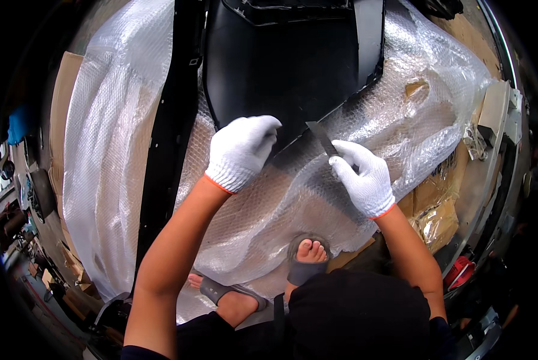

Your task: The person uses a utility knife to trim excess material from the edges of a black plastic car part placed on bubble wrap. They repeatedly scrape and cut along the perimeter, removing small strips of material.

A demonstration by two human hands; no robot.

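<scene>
Both my hands wear white knit gloves with orange cuffs. In my right hand (364, 179) a thin, flat grey blade (322, 138) is pinched between thumb and fingers, its tip pointing up and left over the lower edge of a large black moulded panel (281, 69). My left hand (241, 151) is closed, with curled fingers, over the lower left corner of that panel. Whether anything is inside those fingers is hidden. Bubble wrap (257, 225) lies under the panel and below both hands.
A long black trim piece (157, 135) runs along the left, with more bubble wrap (110, 150) beyond it. Cardboard (65, 120) shows at the left edge. A plastic-wrapped package (435, 223) and a grey metal rail (491, 162) are at right. My sandalled feet (311, 258) stand on the wrap.
</scene>
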